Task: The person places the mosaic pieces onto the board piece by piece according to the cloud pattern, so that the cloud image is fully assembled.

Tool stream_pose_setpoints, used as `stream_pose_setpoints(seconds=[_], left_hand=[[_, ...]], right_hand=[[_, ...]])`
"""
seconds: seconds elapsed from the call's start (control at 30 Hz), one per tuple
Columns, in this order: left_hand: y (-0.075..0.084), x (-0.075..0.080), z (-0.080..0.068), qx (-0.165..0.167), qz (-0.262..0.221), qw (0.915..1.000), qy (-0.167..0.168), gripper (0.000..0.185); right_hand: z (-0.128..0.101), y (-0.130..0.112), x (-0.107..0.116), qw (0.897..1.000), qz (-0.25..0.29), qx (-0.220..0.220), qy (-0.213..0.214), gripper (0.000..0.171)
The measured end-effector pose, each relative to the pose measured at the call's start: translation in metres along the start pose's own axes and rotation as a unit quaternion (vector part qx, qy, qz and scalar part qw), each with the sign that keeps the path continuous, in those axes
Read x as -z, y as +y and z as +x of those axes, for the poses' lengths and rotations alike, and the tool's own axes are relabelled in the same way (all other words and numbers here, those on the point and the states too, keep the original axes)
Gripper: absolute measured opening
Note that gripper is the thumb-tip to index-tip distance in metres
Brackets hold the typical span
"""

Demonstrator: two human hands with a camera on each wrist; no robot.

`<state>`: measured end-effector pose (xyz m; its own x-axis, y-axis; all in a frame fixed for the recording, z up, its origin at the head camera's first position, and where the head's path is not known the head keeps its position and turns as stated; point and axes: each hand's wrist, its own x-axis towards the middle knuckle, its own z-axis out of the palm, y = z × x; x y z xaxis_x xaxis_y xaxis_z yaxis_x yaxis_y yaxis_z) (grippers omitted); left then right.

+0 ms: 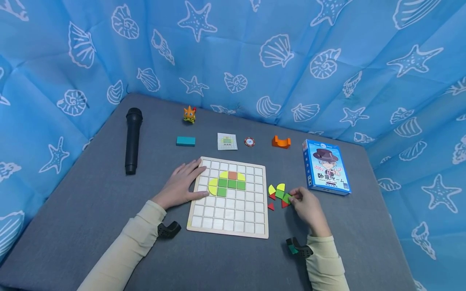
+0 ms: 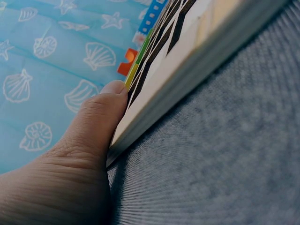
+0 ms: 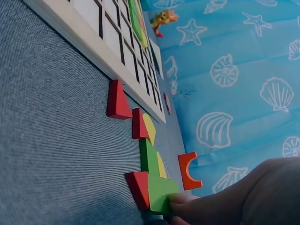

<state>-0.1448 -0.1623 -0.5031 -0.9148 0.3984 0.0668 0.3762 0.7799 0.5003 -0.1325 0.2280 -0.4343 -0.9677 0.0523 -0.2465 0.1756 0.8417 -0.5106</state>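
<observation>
Right hand (image 3: 243,197) is cut off by the right wrist view's lower edge, its fingers mostly unseen. Pattern card (image 1: 227,141) is too small to read. Left wrist view crops the grid board (image 2: 187,61).

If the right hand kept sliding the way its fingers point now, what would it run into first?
The right hand points left toward the loose pieces, fingertips already on a green square piece. Going on, it would likely push that into the second green piece and red triangles, then the wooden grid board. Depth is approximate.

Left hand (image 1: 181,182) lies flat with straight fingers (image 1: 194,166); right hand (image 1: 308,208) is curled, fingertips pinching.
</observation>
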Motion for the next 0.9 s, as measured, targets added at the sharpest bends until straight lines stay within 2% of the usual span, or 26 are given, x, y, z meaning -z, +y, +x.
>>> stream_pose_setpoints(seconds=[0.2,0.37,0.53,0.9], left_hand=[[0.000,0.001,0.000,0.001,0.000,1.0000,0.000,0.088],[-0.001,-0.001,0.000,-0.001,0.002,1.0000,0.001,0.089],[-0.002,-0.001,0.000,-0.002,0.005,1.0000,0.003,0.089],[-0.001,-0.001,0.000,-0.002,0.004,1.0000,0.005,0.088]], right_hand=[[0.001,-0.005,0.003,1.000,0.016,0.012,0.019,0.016],[-0.002,-0.018,0.007,0.999,0.037,0.017,0.031,0.018],[-0.007,-0.032,0.007,0.997,0.063,0.042,0.031,0.019],[-0.009,-0.061,-0.018,0.989,0.102,0.104,0.007,0.013]])
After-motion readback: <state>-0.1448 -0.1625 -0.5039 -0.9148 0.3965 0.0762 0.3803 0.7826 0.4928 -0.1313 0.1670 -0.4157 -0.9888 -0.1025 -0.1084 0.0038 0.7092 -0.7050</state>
